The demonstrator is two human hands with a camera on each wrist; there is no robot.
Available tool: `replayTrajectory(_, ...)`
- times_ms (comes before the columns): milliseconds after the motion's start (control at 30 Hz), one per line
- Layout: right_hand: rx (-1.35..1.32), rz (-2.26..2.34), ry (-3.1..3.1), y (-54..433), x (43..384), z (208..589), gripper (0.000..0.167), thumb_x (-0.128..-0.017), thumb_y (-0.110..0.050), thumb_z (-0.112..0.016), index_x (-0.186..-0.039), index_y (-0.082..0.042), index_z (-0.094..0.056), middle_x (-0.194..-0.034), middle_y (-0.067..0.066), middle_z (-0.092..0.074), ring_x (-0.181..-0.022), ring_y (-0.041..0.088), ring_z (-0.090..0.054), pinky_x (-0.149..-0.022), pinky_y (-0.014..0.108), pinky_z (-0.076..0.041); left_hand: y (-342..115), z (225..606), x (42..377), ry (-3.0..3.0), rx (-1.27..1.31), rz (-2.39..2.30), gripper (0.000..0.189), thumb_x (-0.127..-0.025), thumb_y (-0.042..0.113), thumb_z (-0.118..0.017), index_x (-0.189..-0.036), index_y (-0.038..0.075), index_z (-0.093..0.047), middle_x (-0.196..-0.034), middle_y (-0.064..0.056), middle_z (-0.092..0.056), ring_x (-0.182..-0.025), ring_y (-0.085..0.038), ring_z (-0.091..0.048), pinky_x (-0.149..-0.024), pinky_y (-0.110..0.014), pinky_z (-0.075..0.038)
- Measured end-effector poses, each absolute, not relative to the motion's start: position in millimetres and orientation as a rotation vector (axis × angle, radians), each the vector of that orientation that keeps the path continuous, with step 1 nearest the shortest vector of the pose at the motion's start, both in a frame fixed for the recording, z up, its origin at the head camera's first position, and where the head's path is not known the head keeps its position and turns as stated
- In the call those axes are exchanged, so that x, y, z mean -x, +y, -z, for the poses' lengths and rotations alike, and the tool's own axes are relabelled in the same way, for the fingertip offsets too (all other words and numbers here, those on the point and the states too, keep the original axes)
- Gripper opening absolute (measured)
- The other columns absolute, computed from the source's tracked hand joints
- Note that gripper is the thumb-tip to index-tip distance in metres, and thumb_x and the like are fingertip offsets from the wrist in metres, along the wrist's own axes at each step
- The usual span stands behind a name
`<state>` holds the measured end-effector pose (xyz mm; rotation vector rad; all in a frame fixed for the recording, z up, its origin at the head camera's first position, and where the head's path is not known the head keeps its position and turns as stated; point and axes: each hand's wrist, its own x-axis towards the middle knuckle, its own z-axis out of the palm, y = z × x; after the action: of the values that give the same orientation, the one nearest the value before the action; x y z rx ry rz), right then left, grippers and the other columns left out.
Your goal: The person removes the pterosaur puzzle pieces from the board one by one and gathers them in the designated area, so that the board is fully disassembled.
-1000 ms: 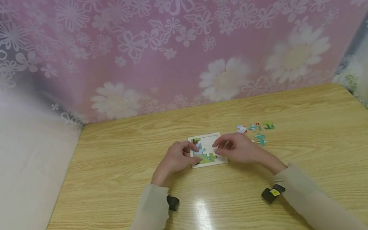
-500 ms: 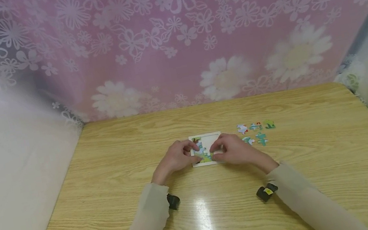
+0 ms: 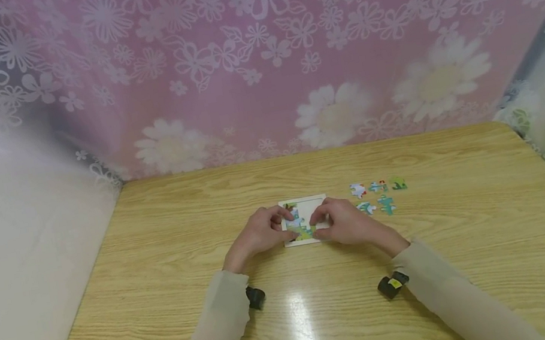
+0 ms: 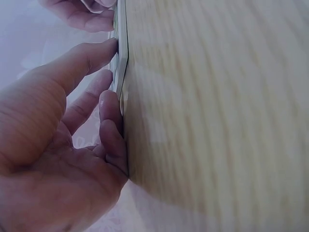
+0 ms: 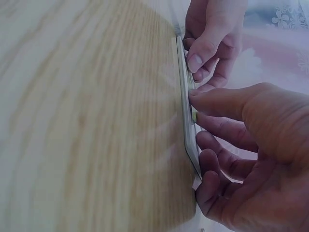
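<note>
A small white-framed puzzle tray lies on the table, with joined jigsaw pieces along its left and near sides and bare white board at the upper right. My left hand holds the tray at its left edge, thumb and index finger on the pieces and the other fingers bent against the rim. Over the tray's lower right, my right hand pinches a jigsaw piece between thumb and index finger. Only a green bit of this piece shows in the right wrist view; the fingers hide the rest.
Several loose jigsaw pieces lie right of the tray, in two rows beyond my right hand. The wood-grained table ends at a pink flowered curtain. A black wrist camera sits below each sleeve cuff.
My right hand has moved left and slightly down, from the tray's right rim onto its lower right part, uncovering a loose piece. My left hand stays in place.
</note>
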<state>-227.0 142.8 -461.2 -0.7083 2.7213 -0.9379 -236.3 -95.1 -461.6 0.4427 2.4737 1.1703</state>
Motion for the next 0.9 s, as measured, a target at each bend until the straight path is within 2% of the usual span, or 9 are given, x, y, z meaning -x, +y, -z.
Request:
replayTrajectory(133,0.706,0.944,2.707,141.0,227.4,460.7,0.016,-0.088,-0.018,-0.08,-0.101,-0.01,-0.073,-0.096,0.005,-0.065,-0.084,0.015,-0.056,-0.076,0.031,-0.047,-96.3,459.3,235.3,2.48,-0.426,-1.142,0.028,-0.09,0.025,-0.08,-0.113,0.016,-0.067,-0.106,-0.007,-0.051,-0.091,-0.02,-0.048,-0.084,-0.036,-0.041)
replayTrajectory(333,0.662,0.937,2.673,138.7,229.4,461.2,0.016,-0.088,-0.016,-0.079,-0.1,-0.009,-0.07,-0.095,0.005,-0.064,-0.086,0.015,-0.057,-0.078,0.032,-0.046,-98.0,459.5,237.3,2.46,-0.455,-1.155,0.029,-0.088,0.024,-0.082,-0.111,0.014,-0.068,-0.101,-0.006,-0.057,-0.085,-0.019,-0.052,-0.082,-0.034,-0.045)
replayTrajectory(467,0.635,0.921,2.667,137.5,228.7,458.6,0.017,-0.088,-0.015,-0.078,-0.101,-0.009,-0.069,-0.094,0.004,-0.065,-0.087,0.015,-0.058,-0.079,0.032,-0.047,-97.9,460.7,238.4,2.453,-0.452,-1.168,0.032,-0.086,0.022,-0.084,-0.113,0.014,-0.069,-0.106,-0.005,-0.058,-0.088,-0.017,-0.053,-0.086,-0.033,-0.046)
replayTrajectory(633,0.598,0.918,2.666,136.7,226.2,454.1,0.017,-0.088,-0.016,-0.078,-0.1,-0.008,-0.069,-0.094,0.004,-0.067,-0.087,0.015,-0.059,-0.079,0.033,-0.048,-95.5,457.4,237.4,2.468,-0.435,-1.151,0.031,-0.086,0.021,-0.083,-0.114,0.016,-0.07,-0.11,-0.005,-0.057,-0.091,-0.018,-0.053,-0.089,-0.035,-0.046)
replayTrajectory(900,0.568,0.923,2.663,136.1,226.4,454.4,0.019,-0.087,-0.018,-0.079,-0.101,-0.008,-0.071,-0.094,0.004,-0.068,-0.086,0.015,-0.06,-0.079,0.033,-0.049,-95.2,458.3,238.8,2.459,-0.452,-1.144,0.031,-0.087,0.02,-0.083,-0.114,0.016,-0.07,-0.109,-0.005,-0.054,-0.091,-0.018,-0.05,-0.086,-0.035,-0.044)
